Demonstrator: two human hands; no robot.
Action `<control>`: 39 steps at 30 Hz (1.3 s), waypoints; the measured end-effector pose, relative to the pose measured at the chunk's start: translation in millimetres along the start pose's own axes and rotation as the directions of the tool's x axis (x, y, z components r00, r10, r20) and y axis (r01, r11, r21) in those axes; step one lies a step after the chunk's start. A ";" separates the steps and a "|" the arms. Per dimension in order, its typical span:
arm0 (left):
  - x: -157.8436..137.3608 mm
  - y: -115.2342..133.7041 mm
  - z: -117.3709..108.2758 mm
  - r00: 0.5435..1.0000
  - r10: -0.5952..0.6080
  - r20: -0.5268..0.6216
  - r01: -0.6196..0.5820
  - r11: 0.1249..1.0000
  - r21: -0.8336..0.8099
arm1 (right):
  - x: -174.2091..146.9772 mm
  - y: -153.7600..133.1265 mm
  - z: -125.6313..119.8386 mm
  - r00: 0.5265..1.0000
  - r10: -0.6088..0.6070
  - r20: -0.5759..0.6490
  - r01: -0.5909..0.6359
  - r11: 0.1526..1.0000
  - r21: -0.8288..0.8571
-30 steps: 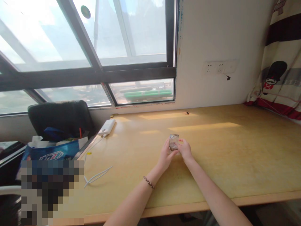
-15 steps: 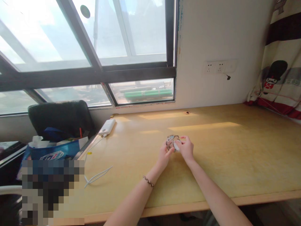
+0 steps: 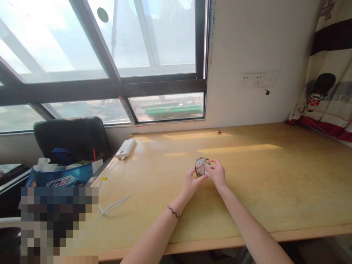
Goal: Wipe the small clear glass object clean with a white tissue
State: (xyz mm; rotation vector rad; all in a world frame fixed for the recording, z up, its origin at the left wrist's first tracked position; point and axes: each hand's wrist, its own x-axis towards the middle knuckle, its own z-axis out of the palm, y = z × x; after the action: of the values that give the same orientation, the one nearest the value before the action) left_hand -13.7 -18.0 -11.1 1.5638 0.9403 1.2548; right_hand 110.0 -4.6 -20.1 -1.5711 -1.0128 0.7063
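Window [image 3: 110,55] spans back wall, w/ dark frame. Wooden tabletop [image 3: 275,183] below it, sunlit strips near far edge. Black chair [image 3: 71,137] at left, blue bag [image 3: 60,179] in front of it. Patterned curtain [image 3: 327,80] far right. White power bank [image 3: 125,148] at tabletop's far-left corner; white cable [image 3: 114,205] trails toward near edge. Both arms reach to mid-tabletop. Left hand [image 3: 192,181] & right hand [image 3: 218,174] meet, fingers curled around small clear glass jar [image 3: 201,167], held between them just above the surface, tilted. Jar sits at fingertips, left hand on its left side, right hand on its right. Braided bracelet [image 3: 173,212] on left wrist. Wall sockets [image 3: 251,80] above.
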 end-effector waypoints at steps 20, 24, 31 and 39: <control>1.2 -3.7 2.0 0.989 -0.145 0.030 0.148 0.966 -0.211 | -6.6 -3.6 -0.5 0.986 -0.167 -0.009 0.164 0.978 -0.129; 0.6 -3.4 -2.0 0.987 -0.147 0.065 0.158 0.965 -0.212 | -10.8 -10.2 -5.1 0.951 -0.309 0.000 0.307 0.944 -0.124; 4.0 -7.2 -8.0 0.989 -0.150 0.005 0.148 0.970 -0.194 | -11.6 -11.3 -2.0 0.954 -0.290 0.080 0.301 0.936 -0.184; 4.0 -19.3 -8.2 0.988 -0.155 -0.011 0.152 0.977 -0.149 | -6.3 1.0 0.5 0.979 -0.065 0.192 0.085 0.992 -0.093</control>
State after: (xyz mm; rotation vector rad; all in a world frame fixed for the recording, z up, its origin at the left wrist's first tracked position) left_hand -21.5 -6.8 -27.5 1.3385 0.9411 1.2066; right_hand 106.8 -10.0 -21.6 -1.5646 -1.2583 0.7730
